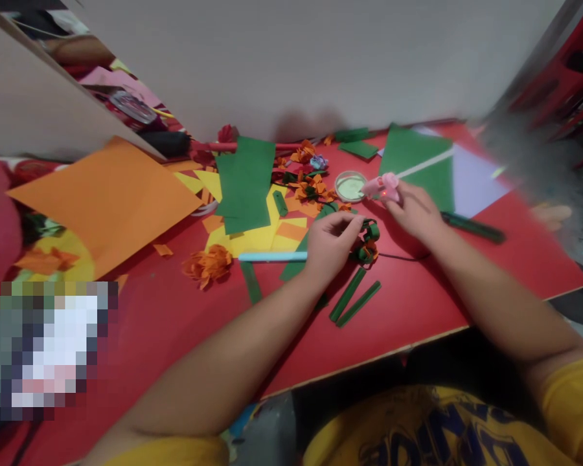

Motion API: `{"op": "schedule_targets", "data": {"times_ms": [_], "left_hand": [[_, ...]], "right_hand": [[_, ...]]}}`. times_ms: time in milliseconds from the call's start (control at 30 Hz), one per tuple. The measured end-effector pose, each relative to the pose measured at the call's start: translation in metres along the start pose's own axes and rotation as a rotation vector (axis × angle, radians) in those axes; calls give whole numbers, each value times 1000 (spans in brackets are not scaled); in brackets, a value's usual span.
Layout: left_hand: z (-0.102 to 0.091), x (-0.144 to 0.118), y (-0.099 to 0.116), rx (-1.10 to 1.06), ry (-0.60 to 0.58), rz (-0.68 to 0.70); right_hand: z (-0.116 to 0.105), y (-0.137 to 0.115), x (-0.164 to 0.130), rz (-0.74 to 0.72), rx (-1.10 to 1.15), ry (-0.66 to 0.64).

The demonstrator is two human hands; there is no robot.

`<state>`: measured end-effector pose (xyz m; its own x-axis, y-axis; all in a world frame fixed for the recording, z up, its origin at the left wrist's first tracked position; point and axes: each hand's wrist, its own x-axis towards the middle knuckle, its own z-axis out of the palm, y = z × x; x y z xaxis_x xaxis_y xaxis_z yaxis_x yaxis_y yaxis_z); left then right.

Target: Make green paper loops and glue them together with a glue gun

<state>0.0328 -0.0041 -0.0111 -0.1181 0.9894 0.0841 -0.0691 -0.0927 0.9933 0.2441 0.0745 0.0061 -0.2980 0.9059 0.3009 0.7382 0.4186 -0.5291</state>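
On the red table, the left hand pinches a curled green paper piece with orange petals. The right hand is closed around a small pink glue gun just beside it. It seems the gluing step; the nozzle must meet the paper exactly.

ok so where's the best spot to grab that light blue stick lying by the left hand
Take the light blue stick near its free left end, coming from above with fingers across its width. It lies flat on the red table, running left to right, and its right end sits under the left hand. The orange paper flower crowds the far left tip, so the grip is probably best slightly inboard.
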Motion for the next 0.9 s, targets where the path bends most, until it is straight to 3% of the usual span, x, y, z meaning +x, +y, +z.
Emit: {"op": "schedule_targets", "data": {"times_ms": [100,167,300,433,567,700,900], "left_hand": [[0,1,3,-29,6,-59],[-2,3,4,-41,13,-80],[-4,7,3,-48,38,-52],[-5,10,-2,-91,38,-59],[-4,9,-3,-144,43,-79],[-3,9,-2,-161,56,-60],[-2,7,2,-146,68,-57]], "right_hand": [[-8,4,0,103,159,127],[-15,4,-1,193,380,146],[-29,-4,-8,305,841,-28],[-41,-8,-16,366,1073,-137],[-59,-1,-24,220,859,-132],[-78,-11,-27,-9,570,-282],[-84,-31,-26,-136,487,-443]]}}
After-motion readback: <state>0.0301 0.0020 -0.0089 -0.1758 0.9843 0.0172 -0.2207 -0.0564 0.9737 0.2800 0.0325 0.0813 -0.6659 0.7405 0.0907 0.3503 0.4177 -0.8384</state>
